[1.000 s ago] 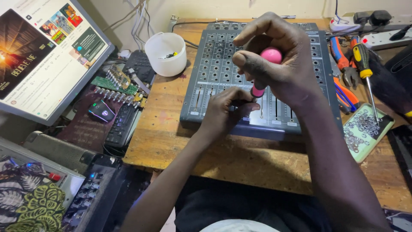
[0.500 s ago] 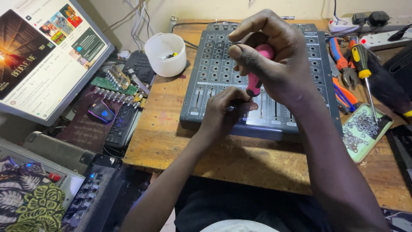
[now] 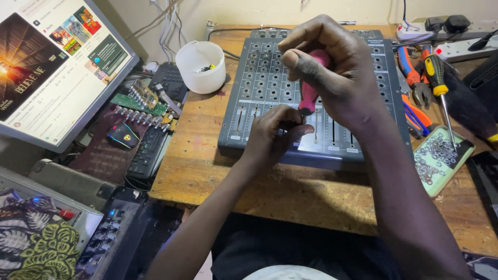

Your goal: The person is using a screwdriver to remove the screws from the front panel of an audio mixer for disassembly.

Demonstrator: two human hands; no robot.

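Pink screwdriver [image 3: 310,88] upright over mixer [image 3: 270,78], tip seemingly hidden

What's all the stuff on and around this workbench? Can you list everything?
mixer: one, grey, centre of bench
screwdriver: one, pink handle, upright over mixer, in right hand
cup: one, white, left of mixer
monitor: one, lit, far left
circuit board: one, green, beside monitor
mouse: one, black, below circuit board
pliers: one, orange and blue handles, right of mixer
yellow screwdriver: one, right of the pliers
tray: one, pale green, holding small metal parts, right
bench: one, wooden
left hand: at the tip, on mixer
right hand: gripping pink handle
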